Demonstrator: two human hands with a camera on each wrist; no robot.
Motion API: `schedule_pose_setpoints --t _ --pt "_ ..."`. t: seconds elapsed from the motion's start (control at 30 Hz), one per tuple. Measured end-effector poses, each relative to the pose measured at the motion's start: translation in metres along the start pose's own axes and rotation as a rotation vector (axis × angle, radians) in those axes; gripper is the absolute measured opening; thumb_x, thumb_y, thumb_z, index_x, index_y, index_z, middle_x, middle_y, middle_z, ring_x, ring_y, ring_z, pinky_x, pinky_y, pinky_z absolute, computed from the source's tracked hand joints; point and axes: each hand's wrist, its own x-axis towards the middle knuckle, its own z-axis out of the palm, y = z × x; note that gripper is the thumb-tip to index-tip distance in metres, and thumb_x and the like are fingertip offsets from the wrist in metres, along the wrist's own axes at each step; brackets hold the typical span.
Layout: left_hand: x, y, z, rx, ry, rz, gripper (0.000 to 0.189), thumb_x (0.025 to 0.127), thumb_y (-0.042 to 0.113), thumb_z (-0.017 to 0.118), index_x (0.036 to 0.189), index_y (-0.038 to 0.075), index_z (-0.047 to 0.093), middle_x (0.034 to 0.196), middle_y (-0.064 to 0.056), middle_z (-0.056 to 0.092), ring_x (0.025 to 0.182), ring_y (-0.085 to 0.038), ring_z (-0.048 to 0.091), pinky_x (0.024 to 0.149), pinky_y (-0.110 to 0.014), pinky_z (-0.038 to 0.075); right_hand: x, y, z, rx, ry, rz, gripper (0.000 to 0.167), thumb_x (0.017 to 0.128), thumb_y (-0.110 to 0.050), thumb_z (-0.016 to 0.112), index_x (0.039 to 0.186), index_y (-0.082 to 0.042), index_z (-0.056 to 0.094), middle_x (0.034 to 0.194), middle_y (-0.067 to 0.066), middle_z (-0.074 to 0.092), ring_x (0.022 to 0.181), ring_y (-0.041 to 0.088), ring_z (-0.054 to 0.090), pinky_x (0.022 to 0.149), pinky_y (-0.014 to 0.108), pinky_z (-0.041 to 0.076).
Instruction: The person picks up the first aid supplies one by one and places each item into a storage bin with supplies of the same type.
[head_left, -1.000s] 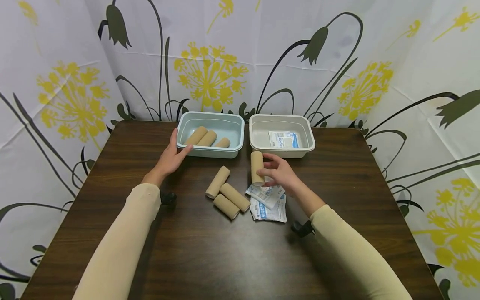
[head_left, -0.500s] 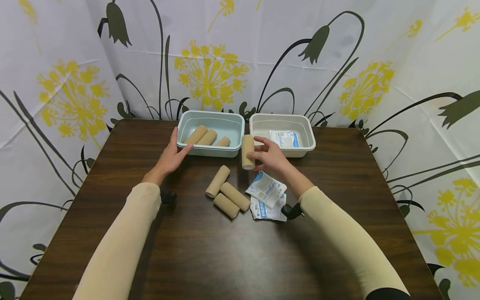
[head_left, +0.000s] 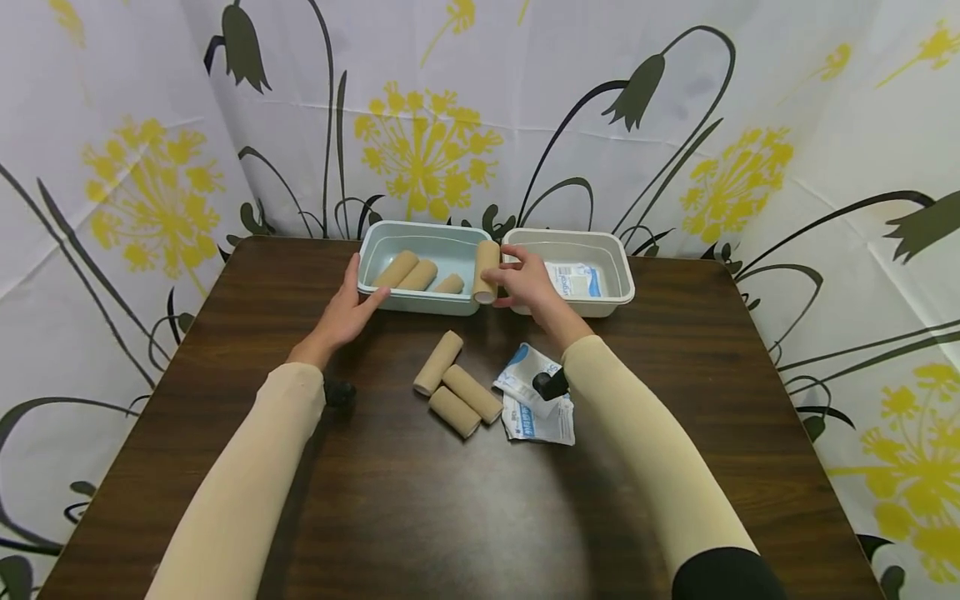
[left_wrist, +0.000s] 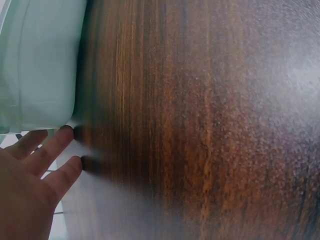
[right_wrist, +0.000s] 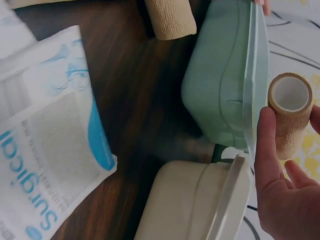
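Observation:
My right hand [head_left: 529, 285] pinches a tan elastic bandage roll [head_left: 485, 271], held upright over the right end of the pale blue-green bin [head_left: 423, 303]. In the right wrist view the roll's white core [right_wrist: 291, 94] shows between thumb and fingers. Several similar rolls [head_left: 397, 269] lie inside that bin. My left hand [head_left: 341, 317] rests at the bin's left end, thumb along the front corner. Its fingers [left_wrist: 50, 152] are extended against the bin's end in the left wrist view. On the table in front lie three more tan rolls [head_left: 471, 393].
A cream bin [head_left: 597, 306] stands right beside the blue-green one, with white-and-blue packets [head_left: 576, 280] inside. Two "Surgical" packets [head_left: 543, 425] overlap on the dark wooden table [head_left: 420, 517], partly under my right wrist's camera. A flowered curtain [head_left: 300, 125] hangs behind the table.
My right hand has carried the bandage roll from above the loose packets up and left to the blue-green bin's right end. My left hand has stayed at the bin.

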Motion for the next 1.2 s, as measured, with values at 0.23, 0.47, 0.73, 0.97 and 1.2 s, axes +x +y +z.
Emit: schedule_pose_setpoints --t 0.23,0.47,0.73,0.97,1.2 --pt "0.0 0.001 -0.001 -0.004 -0.013 -0.006 0.09 0.099 0.056 0.045 0.156 0.025 -0.017 0.161 -0.023 0.007 0.143 -0.047 0.017 0.11 -0.064 0.016 0.013 0.003 0.014 0.011 0.057 -0.035 0.066 0.089 -0.009 0.07 0.148 -0.009 0.041 0.131 0.02 0.054 0.109 0.034 0.061 0.08 0.051 0.054" --pt "0.0 0.003 -0.003 -0.003 -0.012 -0.014 0.089 0.099 0.056 0.045 0.156 0.025 -0.016 0.161 -0.024 0.007 0.143 -0.047 0.017 0.11 -0.065 0.016 0.015 -0.002 0.025 0.027 0.062 -0.059 0.069 0.089 -0.011 0.072 0.149 -0.01 0.04 0.137 0.019 0.051 0.114 0.031 0.06 0.08 0.043 0.056" --pt "-0.002 0.003 -0.003 -0.007 -0.017 -0.025 0.089 0.099 0.056 0.045 0.156 0.026 -0.016 0.161 -0.023 0.007 0.143 -0.047 0.016 0.11 -0.065 0.015 0.011 0.005 0.029 0.069 -0.007 -0.105 0.061 0.09 -0.004 0.07 0.145 -0.003 0.045 0.141 0.023 0.05 0.118 0.034 0.058 0.091 0.045 0.051" --pt "-0.002 0.005 -0.003 -0.008 -0.015 -0.026 0.089 0.099 0.056 0.045 0.156 0.025 -0.016 0.161 -0.024 0.006 0.143 -0.047 0.016 0.11 -0.065 0.015 0.001 0.016 0.025 0.026 -0.041 -0.118 0.05 0.092 -0.005 0.068 0.139 -0.001 0.052 0.134 0.023 0.056 0.11 0.027 0.063 0.088 0.042 0.053" --pt "-0.001 0.005 -0.003 -0.01 -0.022 -0.031 0.089 0.098 0.057 0.044 0.156 0.026 -0.016 0.161 -0.023 0.006 0.143 -0.047 0.017 0.11 -0.065 0.015 -0.015 0.024 0.016 -0.03 -0.09 -0.153 0.045 0.093 -0.007 0.067 0.136 -0.001 0.055 0.132 0.022 0.057 0.109 0.025 0.061 0.085 0.04 0.054"
